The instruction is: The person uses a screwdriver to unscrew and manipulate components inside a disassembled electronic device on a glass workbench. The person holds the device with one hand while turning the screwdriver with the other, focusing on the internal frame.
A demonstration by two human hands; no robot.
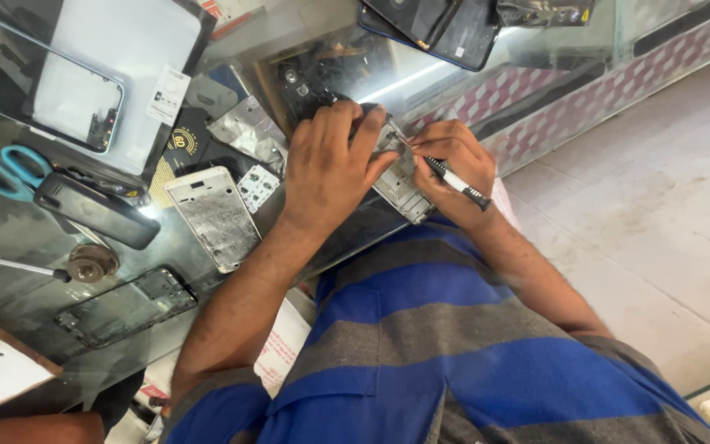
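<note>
Glass makes up the big counter top (pixel 18 296), and it is shiny and full of phone parts. A person in a blue and grey striped shirt (pixel 454 353) leans over it. The left hand (pixel 330 160) lies flat on an opened phone (pixel 400 177), fingers spread a little, pressing it down near the front edge of the counter. The phone looks silver and metal inside, with its back off. The right hand (pixel 454 164) is closed tight around a thin screwdriver (pixel 454 179) with a white and black handle. Its tip touches the top of the opened phone. To the left lies a scratched silver phone plate (pixel 215 215), and a dark phone frame (pixel 125 306) sits closer to the person. Blue scissors (pixel 6 171) rest far left. A small round metal piece (pixel 90 262) sits near them.
</note>
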